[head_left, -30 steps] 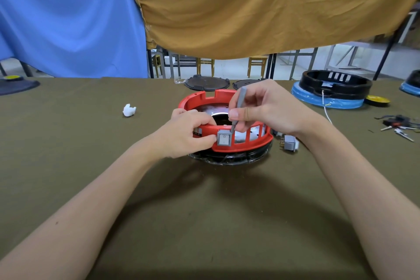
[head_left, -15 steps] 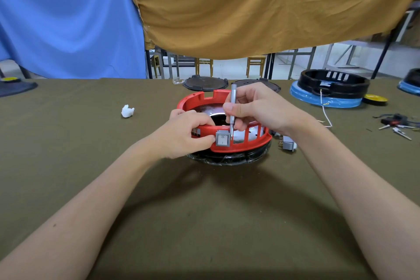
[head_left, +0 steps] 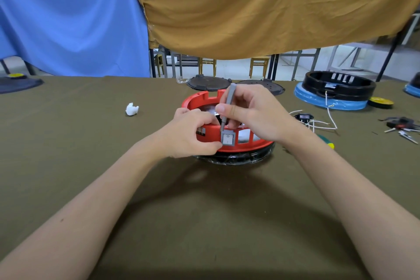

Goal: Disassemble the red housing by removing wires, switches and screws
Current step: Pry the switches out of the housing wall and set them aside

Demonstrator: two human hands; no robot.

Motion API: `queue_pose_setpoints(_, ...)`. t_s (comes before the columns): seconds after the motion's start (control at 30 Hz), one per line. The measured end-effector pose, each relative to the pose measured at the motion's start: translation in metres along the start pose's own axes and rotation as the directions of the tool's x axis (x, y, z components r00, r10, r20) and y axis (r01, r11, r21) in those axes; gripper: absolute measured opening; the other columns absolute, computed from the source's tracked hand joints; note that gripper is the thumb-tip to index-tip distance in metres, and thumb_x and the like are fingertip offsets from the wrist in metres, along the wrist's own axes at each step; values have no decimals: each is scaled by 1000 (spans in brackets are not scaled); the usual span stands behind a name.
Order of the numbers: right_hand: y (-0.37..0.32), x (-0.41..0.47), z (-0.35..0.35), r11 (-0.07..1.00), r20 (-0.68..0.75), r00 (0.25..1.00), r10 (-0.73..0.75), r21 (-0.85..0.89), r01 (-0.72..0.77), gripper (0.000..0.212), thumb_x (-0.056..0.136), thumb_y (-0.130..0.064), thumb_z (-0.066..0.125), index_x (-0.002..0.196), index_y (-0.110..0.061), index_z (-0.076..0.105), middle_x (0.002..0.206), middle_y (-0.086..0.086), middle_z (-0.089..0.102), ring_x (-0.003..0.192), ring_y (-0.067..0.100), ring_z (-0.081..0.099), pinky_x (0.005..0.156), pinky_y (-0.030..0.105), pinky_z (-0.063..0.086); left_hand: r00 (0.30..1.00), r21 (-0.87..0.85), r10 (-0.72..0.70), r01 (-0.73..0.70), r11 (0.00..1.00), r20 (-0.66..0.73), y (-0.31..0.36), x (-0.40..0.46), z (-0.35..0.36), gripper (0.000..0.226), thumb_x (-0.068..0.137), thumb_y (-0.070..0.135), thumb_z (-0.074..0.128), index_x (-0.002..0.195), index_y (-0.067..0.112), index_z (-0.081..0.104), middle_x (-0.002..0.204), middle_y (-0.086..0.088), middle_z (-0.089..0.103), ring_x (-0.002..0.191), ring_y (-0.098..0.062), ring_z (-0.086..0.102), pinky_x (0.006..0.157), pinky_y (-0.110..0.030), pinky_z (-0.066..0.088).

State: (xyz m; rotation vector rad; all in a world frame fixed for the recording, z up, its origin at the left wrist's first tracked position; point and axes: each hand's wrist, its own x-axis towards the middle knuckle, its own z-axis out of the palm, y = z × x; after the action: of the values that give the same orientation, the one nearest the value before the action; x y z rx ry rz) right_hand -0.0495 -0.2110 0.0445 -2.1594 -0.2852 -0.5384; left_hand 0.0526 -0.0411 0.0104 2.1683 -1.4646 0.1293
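A round red housing [head_left: 246,145] sits on a black base wrapped in film at the table's middle. A grey rocker switch [head_left: 228,139] is set in its near wall. My left hand [head_left: 192,133] grips the housing's near-left wall, thumb beside the switch. My right hand [head_left: 252,115] pinches a thin grey screwdriver [head_left: 228,107], held nearly upright with its tip at the switch's top edge. The housing's inside is mostly hidden by my hands.
A loose black switch with white wires [head_left: 304,118] lies right of the housing. A black housing on a blue base [head_left: 334,91] stands at back right. Two dark lids [head_left: 208,83] lie behind. A white scrap [head_left: 131,109] lies left, and keys [head_left: 402,129] far right.
The screwdriver has swung from a tilt to nearly upright, and its tip has settled at the switch's top edge. My left hand has kept its grip on the housing.
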Motion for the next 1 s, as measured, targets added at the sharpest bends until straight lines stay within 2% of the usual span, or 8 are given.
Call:
queue_pose_setpoints(0.1,-4,6,3,993,17,1000,22,-116,-20,17,95,-23,66,88,-8,64,75,11,67,56,12,62,62,33,55,1000,5,-2,2,1000,-2,-1,0,1,43,75,58,58,106,28,63,96,12,61,99,1,49,105,-24,18)
queue_pose_setpoints(0.23,-6,16,7,982,51,994,98,-167,-88,27,97,-27,64,86,-2,63,59,-9,55,48,4,51,53,23,44,1000,-5,-2,2,1000,1,0,0,1,46,76,60,59,112,33,63,109,13,62,108,-1,49,108,-27,17)
queue_pose_setpoints(0.43,-7,26,10,974,129,978,165,-176,-141,28,100,-26,58,79,-9,61,49,-13,54,41,1,48,43,13,35,999,-49,35,-35,998,10,0,2,2,33,74,62,66,102,49,55,104,33,59,107,25,37,102,-22,13)
queue_pose_setpoints(0.53,-8,25,11,978,151,974,167,-150,-145,29,101,-26,57,73,-16,59,48,-15,55,40,0,50,41,10,34,999,-55,34,-34,998,5,-1,2,3,36,73,62,66,105,47,56,105,33,58,106,28,36,103,-24,14)
queue_pose_setpoints(0.7,-2,11,11,984,54,998,33,-177,-23,25,98,-26,61,79,-10,62,64,-9,58,57,5,52,59,27,44,999,-41,38,-39,998,-23,1,2,3,47,74,63,65,115,41,59,114,21,65,112,7,48,103,-21,14)
queue_pose_setpoints(0.8,-1,2,11,970,57,996,-69,-228,80,19,97,-23,63,79,-17,62,71,-8,61,66,4,54,65,23,44,999,-49,39,-40,998,-39,1,2,3,40,73,63,66,109,49,52,113,22,65,110,6,47,103,-21,14)
queue_pose_setpoints(0.9,1,4,12,972,64,998,-23,-231,37,21,99,-25,61,84,-10,66,77,-5,64,70,6,58,68,27,48,998,-55,39,-41,998,-38,2,1,3,41,72,62,66,109,45,55,110,21,65,109,15,44,101,-19,16)
queue_pose_setpoints(1.0,1,11,15,975,86,994,63,-217,-43,23,100,-28,58,90,-9,67,86,-2,70,80,11,67,79,38,56,999,-57,39,-41,998,-31,2,2,3,46,72,62,66,112,40,58,113,19,67,110,3,51,97,-20,14)
